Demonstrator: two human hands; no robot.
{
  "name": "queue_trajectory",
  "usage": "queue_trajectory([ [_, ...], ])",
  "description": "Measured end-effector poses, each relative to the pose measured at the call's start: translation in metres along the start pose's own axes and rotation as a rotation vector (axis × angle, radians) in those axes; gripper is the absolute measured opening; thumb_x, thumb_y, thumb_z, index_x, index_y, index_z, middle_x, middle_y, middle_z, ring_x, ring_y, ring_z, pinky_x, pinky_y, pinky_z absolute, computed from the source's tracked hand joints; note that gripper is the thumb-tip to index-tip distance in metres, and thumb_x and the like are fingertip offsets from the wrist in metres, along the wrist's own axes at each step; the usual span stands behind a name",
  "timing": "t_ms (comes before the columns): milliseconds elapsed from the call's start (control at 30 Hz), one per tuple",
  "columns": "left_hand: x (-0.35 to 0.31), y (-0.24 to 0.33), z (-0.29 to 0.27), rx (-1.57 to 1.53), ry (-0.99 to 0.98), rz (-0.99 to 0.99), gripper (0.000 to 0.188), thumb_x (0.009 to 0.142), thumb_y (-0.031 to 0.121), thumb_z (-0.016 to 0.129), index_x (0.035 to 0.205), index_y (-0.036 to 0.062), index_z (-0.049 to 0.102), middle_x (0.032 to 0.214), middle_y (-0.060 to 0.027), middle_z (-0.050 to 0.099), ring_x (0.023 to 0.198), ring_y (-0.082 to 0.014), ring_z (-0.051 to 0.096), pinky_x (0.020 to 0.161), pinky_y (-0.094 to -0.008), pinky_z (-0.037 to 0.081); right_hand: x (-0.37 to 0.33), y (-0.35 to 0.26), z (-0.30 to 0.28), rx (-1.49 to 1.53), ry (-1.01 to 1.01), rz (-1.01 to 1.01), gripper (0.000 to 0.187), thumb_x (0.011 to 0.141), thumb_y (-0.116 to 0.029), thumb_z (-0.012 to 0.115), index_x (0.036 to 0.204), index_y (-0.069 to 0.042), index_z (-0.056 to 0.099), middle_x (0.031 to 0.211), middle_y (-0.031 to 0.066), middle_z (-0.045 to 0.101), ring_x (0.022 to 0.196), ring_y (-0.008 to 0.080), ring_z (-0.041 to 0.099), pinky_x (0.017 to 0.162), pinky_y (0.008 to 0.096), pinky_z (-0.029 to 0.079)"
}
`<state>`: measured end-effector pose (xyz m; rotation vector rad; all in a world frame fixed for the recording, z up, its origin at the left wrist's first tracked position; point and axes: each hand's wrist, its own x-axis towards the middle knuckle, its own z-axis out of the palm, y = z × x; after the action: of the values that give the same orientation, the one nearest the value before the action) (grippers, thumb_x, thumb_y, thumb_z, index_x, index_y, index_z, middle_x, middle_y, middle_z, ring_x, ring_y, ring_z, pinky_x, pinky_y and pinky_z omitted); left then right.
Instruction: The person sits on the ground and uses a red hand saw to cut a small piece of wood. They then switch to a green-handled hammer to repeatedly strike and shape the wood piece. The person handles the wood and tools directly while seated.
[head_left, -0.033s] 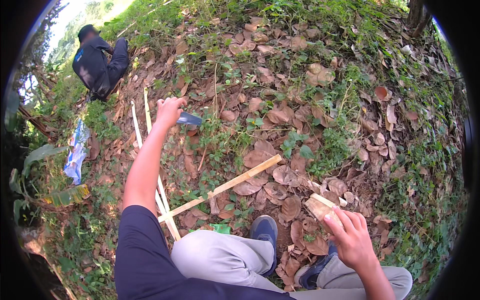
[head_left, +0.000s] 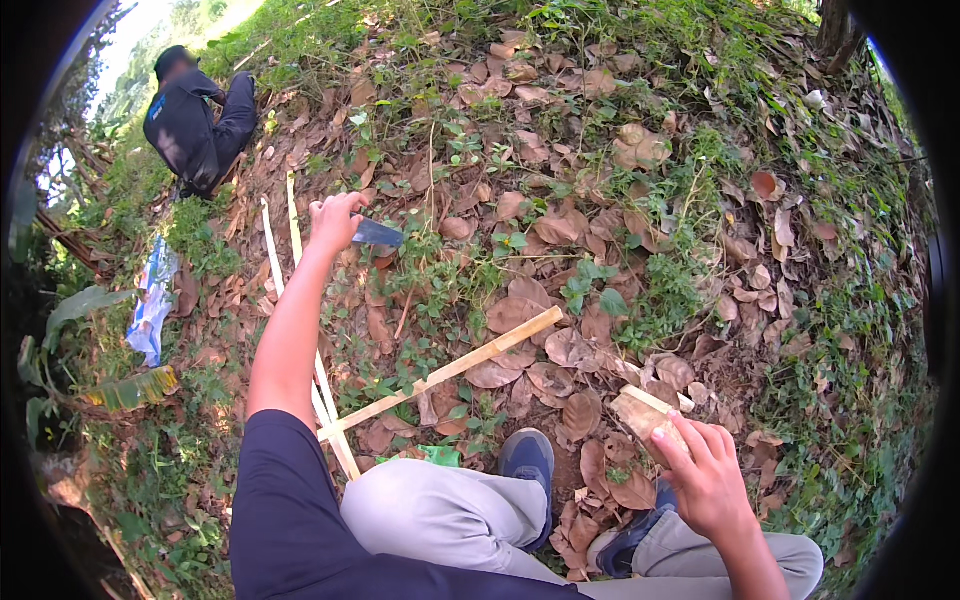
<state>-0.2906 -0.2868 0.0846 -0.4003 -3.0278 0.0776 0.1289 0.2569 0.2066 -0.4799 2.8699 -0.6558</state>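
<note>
Out to the left, my left hand (head_left: 334, 221) is closed around what seems to be a knife (head_left: 379, 234). Its broad grey blade points right above the leaves, while the handle is hidden in my fingers. My right hand (head_left: 702, 468), near my right knee, grips a short, thick piece of pale wood (head_left: 640, 413), with a narrow strip along its upper edge. Between my hands a long bamboo strip (head_left: 480, 356) lies slantwise on the ground. Under my left forearm, two longer pale strips (head_left: 294, 225) cross its near end.
Dry brown leaves (head_left: 560, 228) and low green plants cover the sloping ground. At the far left a person (head_left: 195, 130) in dark clothes sits on the slope. A blue and white plastic sheet (head_left: 152, 305) lies at the left. My shoes (head_left: 527, 470) rest below the bamboo strip.
My left hand has shifted slightly left, and a little more of the blade shows. My right hand keeps its hold on the piece of wood.
</note>
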Motion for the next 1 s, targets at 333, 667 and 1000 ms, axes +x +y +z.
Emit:
queue_trajectory([
  [333, -0.064, -0.008, 0.119, -0.583, -0.102, -0.801, 0.043, 0.103, 0.045, 0.056, 0.103, 0.0031, 0.068, 0.071, -0.0051, 0.071, 0.057, -0.0175, 0.067, 0.055, -0.0376, 0.053, 0.009, 0.005, -0.002, 0.108, -0.024, 0.052, 0.064, 0.076, -0.007, 0.074, 0.139, -0.011, 0.061, 0.144, 0.0228, 0.057, 0.124, 0.0415, 0.057, 0.103, 0.0540, 0.043],
  [667, -0.056, 0.049, 0.131, -1.064, 0.031, -0.901, 0.061, 0.106, 0.053, 0.049, 0.096, -0.0019, 0.073, 0.071, -0.0118, 0.072, 0.053, -0.0147, 0.059, 0.056, -0.0342, 0.046, 0.011, -0.006, 0.007, 0.101, -0.016, 0.004, 0.065, 0.076, -0.006, 0.073, 0.139, -0.011, 0.060, 0.144, 0.0236, 0.057, 0.121, 0.0422, 0.057, 0.101, 0.0537, 0.044],
  [1000, -0.053, 0.034, 0.094, -1.372, 0.203, -1.090, 0.035, 0.099, 0.038, 0.066, 0.092, 0.0047, 0.075, 0.068, 0.0027, 0.058, 0.053, -0.0102, 0.047, 0.049, -0.0318, 0.034, 0.007, -0.015, 0.003, 0.080, -0.047, -0.025, 0.058, 0.086, -0.005, 0.067, 0.143, -0.004, 0.055, 0.143, 0.0268, 0.056, 0.124, 0.0453, 0.055, 0.107, 0.0542, 0.041],
])
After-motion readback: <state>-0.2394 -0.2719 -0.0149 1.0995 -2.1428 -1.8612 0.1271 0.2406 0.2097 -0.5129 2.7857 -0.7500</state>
